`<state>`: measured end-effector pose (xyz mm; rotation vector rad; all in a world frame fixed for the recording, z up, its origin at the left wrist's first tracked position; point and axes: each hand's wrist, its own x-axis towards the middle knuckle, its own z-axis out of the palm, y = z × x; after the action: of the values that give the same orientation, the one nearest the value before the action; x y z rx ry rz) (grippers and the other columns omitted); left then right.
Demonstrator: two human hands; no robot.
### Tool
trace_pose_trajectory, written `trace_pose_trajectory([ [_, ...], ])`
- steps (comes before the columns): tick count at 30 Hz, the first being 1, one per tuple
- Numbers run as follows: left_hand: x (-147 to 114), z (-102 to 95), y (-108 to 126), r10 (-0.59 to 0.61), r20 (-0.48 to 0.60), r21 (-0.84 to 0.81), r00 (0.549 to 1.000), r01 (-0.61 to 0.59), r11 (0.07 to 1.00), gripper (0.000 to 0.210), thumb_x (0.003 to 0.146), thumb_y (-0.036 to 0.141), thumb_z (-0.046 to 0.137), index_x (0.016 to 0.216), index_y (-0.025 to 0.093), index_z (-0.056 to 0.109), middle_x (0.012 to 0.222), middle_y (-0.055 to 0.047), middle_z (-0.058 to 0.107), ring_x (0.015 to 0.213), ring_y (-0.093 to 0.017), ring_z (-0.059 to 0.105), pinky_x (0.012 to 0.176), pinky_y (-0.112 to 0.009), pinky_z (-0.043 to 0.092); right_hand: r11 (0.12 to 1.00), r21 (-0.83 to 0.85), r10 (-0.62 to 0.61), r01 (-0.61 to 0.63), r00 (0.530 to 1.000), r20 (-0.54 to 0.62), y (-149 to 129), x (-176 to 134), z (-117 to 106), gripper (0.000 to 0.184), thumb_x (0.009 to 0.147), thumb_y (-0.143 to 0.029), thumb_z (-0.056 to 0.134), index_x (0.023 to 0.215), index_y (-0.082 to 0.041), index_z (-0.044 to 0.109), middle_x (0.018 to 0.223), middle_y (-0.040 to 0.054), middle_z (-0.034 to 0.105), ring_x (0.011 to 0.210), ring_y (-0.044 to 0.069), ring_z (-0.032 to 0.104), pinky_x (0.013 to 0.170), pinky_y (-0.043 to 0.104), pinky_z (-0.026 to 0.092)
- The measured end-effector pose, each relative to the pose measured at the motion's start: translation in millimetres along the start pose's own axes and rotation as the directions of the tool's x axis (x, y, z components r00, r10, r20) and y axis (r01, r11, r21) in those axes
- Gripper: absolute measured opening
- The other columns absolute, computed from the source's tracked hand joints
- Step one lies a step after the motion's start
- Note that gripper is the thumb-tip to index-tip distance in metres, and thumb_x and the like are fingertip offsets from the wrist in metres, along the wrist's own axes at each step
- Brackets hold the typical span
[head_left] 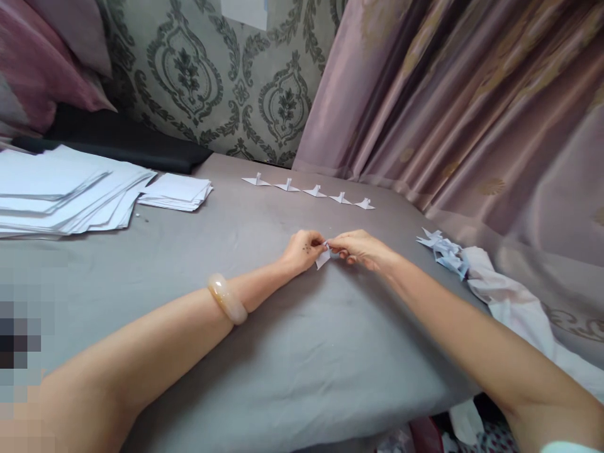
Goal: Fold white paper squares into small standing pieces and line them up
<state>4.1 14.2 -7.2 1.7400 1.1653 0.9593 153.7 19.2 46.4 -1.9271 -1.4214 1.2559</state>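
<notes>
Between my fingertips is a small folded white paper piece, pointed at its lower end. My left hand pinches it from the left, and a bangle circles that wrist. From the right, the fingers of my right hand pinch its upper edge. Much of the paper is hidden by the fingers, so its full shape cannot be made out. Beyond my hands, several small folded paper cranes stand in a slanting row on the grey sheet.
On the left lie a stack of large white sheets and a smaller stack of paper squares. A heap of folded paper pieces sits at right beside white cloth. Curtains and a patterned wall border the back.
</notes>
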Motion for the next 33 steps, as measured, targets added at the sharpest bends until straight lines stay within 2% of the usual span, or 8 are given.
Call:
trace_pose_trajectory([
  [5, 1.5, 1.1, -3.5, 0.017, 0.000, -0.015, 1.000, -0.017, 1.000, 0.018, 0.078, 0.022, 0.057, 0.082, 0.011, 0.072, 0.075, -0.004, 0.069, 0.070, -0.014, 0.058, 0.064, -0.022, 0.043, 0.985, 0.155, 0.060, -0.072, 0.995, 0.083, 4.5, 0.8, -2.5, 0.013, 0.071, -0.017, 0.067, 0.064, -0.013, 0.057, 0.058, -0.0006, 0.056, 0.045, 0.003, 0.043, 0.035, 0.015, 0.029],
  [9, 2.1, 1.8, -5.7, 0.036, 0.002, -0.032, 0.999, -0.036, 0.999, 0.020, 0.079, 0.026, 0.058, 0.081, 0.011, 0.072, 0.074, -0.004, 0.069, 0.069, -0.014, 0.057, 0.065, -0.022, 0.043, 0.963, 0.252, 0.057, -0.094, 0.987, 0.151, 10.7, 1.8, -4.2, 0.009, 0.074, -0.014, 0.063, 0.067, -0.012, 0.057, 0.060, -0.0005, 0.055, 0.045, 0.003, 0.042, 0.033, 0.013, 0.027],
  [14, 0.6, 2.2, -4.7, 0.029, 0.000, -0.067, 1.000, -0.029, 0.997, 0.022, 0.078, 0.029, 0.059, 0.083, 0.012, 0.072, 0.074, -0.004, 0.068, 0.068, -0.014, 0.056, 0.065, -0.022, 0.043, 0.939, 0.326, 0.043, -0.104, 0.981, 0.189, 16.0, 3.4, -4.6, 0.014, 0.072, -0.013, 0.065, 0.064, -0.013, 0.053, 0.056, -0.0030, 0.049, 0.043, 0.002, 0.039, 0.031, 0.011, 0.022],
  [23, -0.6, 2.2, 0.4, -0.014, 0.015, -0.117, 1.000, 0.016, 0.993, 0.023, 0.077, 0.031, 0.062, 0.082, 0.012, 0.073, 0.075, -0.005, 0.068, 0.066, -0.013, 0.055, 0.063, -0.022, 0.041, 0.946, 0.304, 0.047, -0.113, 0.975, 0.215, 18.9, 15.2, -8.5, 0.022, 0.068, -0.012, 0.064, 0.055, -0.015, 0.047, 0.050, -0.0039, 0.045, 0.038, 0.002, 0.035, 0.028, 0.013, 0.017],
  [28, -0.1, 3.4, 0.7, -0.008, 0.014, -0.134, 1.000, 0.010, 0.991, 0.021, 0.077, 0.030, 0.061, 0.081, 0.012, 0.072, 0.076, -0.005, 0.068, 0.066, -0.012, 0.054, 0.062, -0.022, 0.040, 0.962, 0.259, 0.019, -0.083, 0.970, 0.241, 18.4, 14.6, -11.1, 0.012, 0.069, -0.012, 0.064, 0.061, -0.013, 0.055, 0.055, -0.0017, 0.049, 0.040, 0.002, 0.038, 0.028, 0.013, 0.020],
  [33, 1.1, 5.6, -1.2, -0.012, 0.005, -0.160, 1.000, 0.013, 0.987, 0.021, 0.077, 0.030, 0.061, 0.079, 0.012, 0.072, 0.075, -0.005, 0.068, 0.067, -0.012, 0.055, 0.061, -0.022, 0.041, 0.958, 0.281, -0.016, -0.053, 0.971, 0.237, 19.4, 11.7, -10.8, 0.013, 0.070, -0.011, 0.061, 0.060, -0.012, 0.054, 0.056, -0.0013, 0.048, 0.041, 0.002, 0.039, 0.029, 0.013, 0.020],
])
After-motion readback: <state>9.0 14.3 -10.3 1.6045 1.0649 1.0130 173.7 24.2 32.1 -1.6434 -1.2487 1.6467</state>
